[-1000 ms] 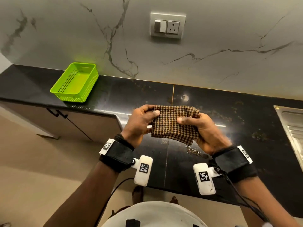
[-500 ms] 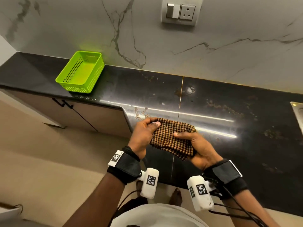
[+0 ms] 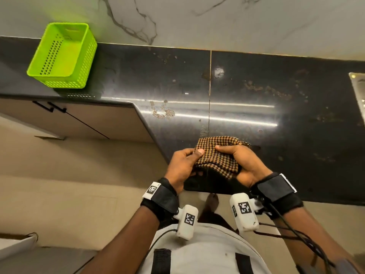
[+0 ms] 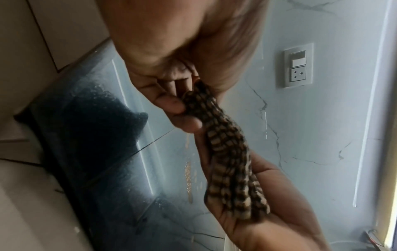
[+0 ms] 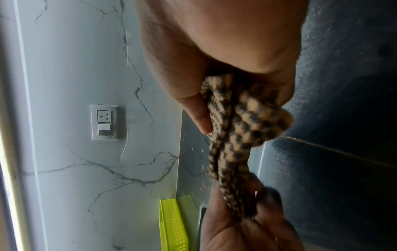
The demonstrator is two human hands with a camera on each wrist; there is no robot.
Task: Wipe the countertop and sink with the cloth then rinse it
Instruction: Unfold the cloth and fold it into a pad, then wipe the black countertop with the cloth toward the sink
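A brown-and-black checked cloth [image 3: 217, 155] is folded and held between both hands just above the front edge of the black countertop [image 3: 256, 86]. My left hand [image 3: 183, 165] pinches its left edge with thumb on top. On the right edge my right hand [image 3: 243, 163] grips it, thumb across the top. The left wrist view shows the cloth [image 4: 227, 152] edge-on, running from my left fingers to my right palm. Seen from the right wrist, the cloth [image 5: 236, 135] is bunched under my right fingers. A sliver of the steel sink [image 3: 358, 89] shows at the far right.
A lime-green perforated basket [image 3: 63, 56] stands at the counter's back left. Brown crumbs and smears [image 3: 164, 113] dot the counter around the seam. A marble wall with a switch and socket plate [image 4: 297, 65] rises behind. Cabinet doors [image 3: 79, 119] and beige floor lie to the left.
The head camera has tilted down, so the counter fills more of the view. Both hands brought the cloth lower and nearer the counter's front edge, folded tighter.
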